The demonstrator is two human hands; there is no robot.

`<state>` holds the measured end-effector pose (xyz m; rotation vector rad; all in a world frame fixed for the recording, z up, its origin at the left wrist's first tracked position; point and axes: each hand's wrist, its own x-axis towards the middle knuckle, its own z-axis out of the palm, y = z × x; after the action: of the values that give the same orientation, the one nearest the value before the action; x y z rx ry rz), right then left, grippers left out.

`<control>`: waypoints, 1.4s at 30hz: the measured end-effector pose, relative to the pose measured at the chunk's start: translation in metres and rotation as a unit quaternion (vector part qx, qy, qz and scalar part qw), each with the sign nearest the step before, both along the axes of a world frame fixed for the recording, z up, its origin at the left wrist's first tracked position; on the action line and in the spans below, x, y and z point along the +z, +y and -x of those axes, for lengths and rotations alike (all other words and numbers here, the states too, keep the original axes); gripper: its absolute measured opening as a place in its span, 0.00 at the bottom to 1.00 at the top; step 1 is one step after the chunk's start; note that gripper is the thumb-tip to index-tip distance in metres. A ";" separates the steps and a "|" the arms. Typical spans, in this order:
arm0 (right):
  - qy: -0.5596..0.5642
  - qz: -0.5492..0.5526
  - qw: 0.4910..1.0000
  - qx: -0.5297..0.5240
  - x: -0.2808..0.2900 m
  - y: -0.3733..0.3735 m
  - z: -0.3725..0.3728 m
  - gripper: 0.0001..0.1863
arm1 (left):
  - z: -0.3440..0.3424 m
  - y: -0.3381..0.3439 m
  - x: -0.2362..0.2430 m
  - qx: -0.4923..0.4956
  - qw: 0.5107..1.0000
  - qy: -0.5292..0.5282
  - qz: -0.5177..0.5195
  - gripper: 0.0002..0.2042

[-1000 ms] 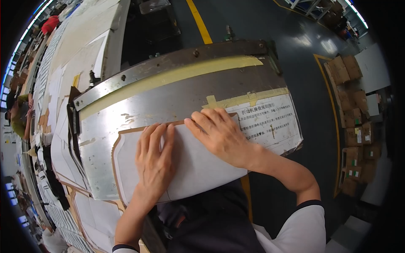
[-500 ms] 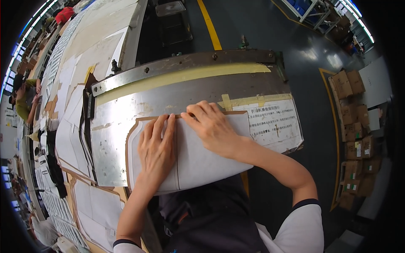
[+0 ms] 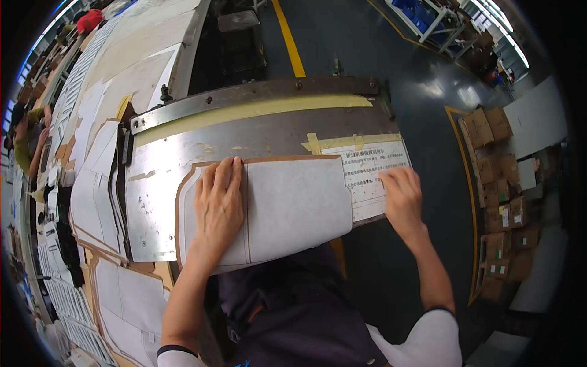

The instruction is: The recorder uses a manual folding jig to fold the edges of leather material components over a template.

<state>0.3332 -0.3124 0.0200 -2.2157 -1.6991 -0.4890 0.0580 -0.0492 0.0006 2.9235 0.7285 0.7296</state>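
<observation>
A flat grey-white shaped panel with a thin brown edge (image 3: 293, 205) lies on a worn metal plate (image 3: 159, 183). My left hand (image 3: 219, 205) presses flat on the panel's left part, fingers together and pointing away from me. My right hand (image 3: 400, 199) rests flat on a white printed sheet (image 3: 367, 168) taped to the plate's right end, just past the panel's right edge. Neither hand grips anything.
A yellow tape strip (image 3: 257, 110) runs along the plate's far side. Stacks of similar cut panels (image 3: 92, 202) cover the long bench on the left. Cardboard boxes (image 3: 498, 183) stand on the dark floor at right, beside a yellow floor line (image 3: 287, 37). Another person (image 3: 27, 137) works far left.
My right hand has slid rightward off the panel onto the printed sheet. My left hand stays pressed on the panel, which now lies flatter and more spread out.
</observation>
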 end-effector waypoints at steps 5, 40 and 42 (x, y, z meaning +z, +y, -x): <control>0.221 -0.108 0.964 -0.099 -0.022 -0.059 0.098 0.12 | -0.009 0.006 0.001 0.014 0.999 -0.037 0.003 0.22; 0.554 0.100 0.812 0.153 0.064 0.244 0.069 0.10 | 0.202 0.148 0.106 0.101 0.942 -0.143 0.287 0.12; 0.702 0.019 0.688 0.184 0.057 0.250 0.104 0.13 | 0.197 0.194 0.169 0.088 0.984 -0.089 0.128 0.09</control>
<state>0.2296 -0.0620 0.0771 -1.2973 -1.0605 1.1048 -0.1393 0.1450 0.1700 2.5505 0.9878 0.8303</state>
